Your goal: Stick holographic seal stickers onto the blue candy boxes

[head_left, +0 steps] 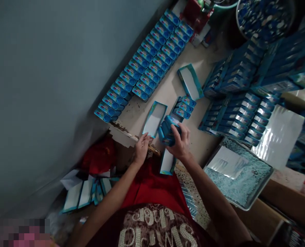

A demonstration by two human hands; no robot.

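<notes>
Bench (pixel 133 115), bearing a long double row of blue packs (pixel 152 56); open tray (pixel 154 118) near its front edge, touched at the near end by the fingers of the left hand (pixel 142 146), pinching or not unclear; pack cluster (pixel 165 133), beside this tray, held in the curled fingers of the right hand (pixel 180 140).

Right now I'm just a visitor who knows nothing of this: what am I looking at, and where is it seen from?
There's no machine here, just a person's two bare hands. The one picture comes from a camera worn on the head, looking forward and down, so the arms reach in from below. On the pale table stand long rows of blue packs. The right hand grips a small bunch of packs. The left hand touches the near end of a shallow white-lined box; a similar box lies farther away.
</notes>
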